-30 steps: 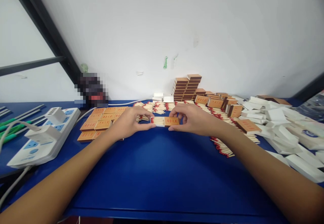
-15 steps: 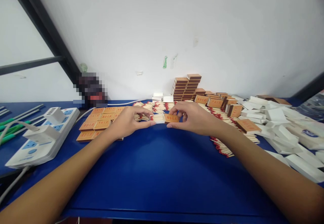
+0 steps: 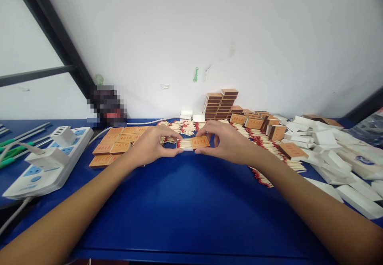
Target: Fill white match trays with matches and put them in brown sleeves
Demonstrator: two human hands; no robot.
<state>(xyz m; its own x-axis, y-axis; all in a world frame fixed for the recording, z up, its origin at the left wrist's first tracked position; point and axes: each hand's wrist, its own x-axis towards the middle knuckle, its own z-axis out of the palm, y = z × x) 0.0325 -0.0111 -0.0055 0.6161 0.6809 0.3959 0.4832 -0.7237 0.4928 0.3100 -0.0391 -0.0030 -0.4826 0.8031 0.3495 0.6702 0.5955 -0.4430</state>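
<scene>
Over the blue table, my left hand (image 3: pixel 154 144) pinches the end of a white matchbox tray (image 3: pixel 186 143) filled with red-tipped matches. My right hand (image 3: pixel 224 140) grips the orange matchbox sleeve (image 3: pixel 200 142) by its right end. The tray's right part sits inside the sleeve, and its left part with the match heads sticks out. Loose matches (image 3: pixel 188 127) lie in heaps just behind both hands. Beside my left hand, closed orange matchboxes (image 3: pixel 121 138) lie in rows, partly hidden by that hand and wrist.
Stacked matchboxes (image 3: pixel 220 104) stand against the wall, with more sleeves (image 3: pixel 254 122) to their right. White empty trays (image 3: pixel 335 159) and a tissue pack (image 3: pixel 363 160) are piled at right. A power strip (image 3: pixel 60 157) with plugs lies at left, near green-handled rods (image 3: pixel 20 147).
The sleeve has slid left over the tray, so less of the tray shows. The matchbox has come slightly nearer, and its printed top is now tipped more toward me.
</scene>
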